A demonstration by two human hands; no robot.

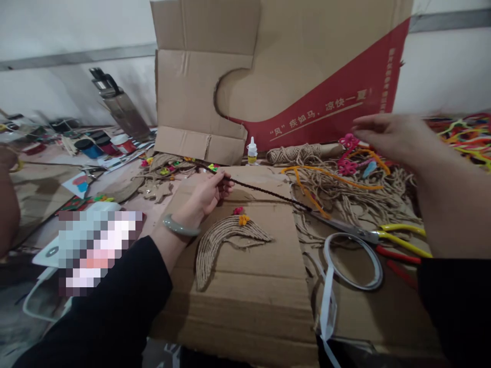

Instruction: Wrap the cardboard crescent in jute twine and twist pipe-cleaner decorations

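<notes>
My left hand (213,193), a pale bangle at its wrist, is closed in a pinch on a thin dark brown pipe cleaner (264,189). The stem slants down to the right, its end near the scissors' tips. Below that hand, a curved piece of coiled twine (217,237) lies on a cardboard sheet (264,301), with a small pink flower (238,210) and an orange flower (244,220) at its upper edge. My right hand (391,134) hovers over the twine pile, fingers stretched to the left. Just under its fingertips are pink pipe-cleaner flowers (348,164); I see no grip on them.
Scissors (368,235) with yellow handles, red-handled pliers (397,255) and a white ribbon roll (378,278) lie at right. A glue bottle (252,152) stands before upright cardboard (203,97). Loose twine (368,197) is heaped behind. Paint jars (87,148) and another person's arm (8,204) are left.
</notes>
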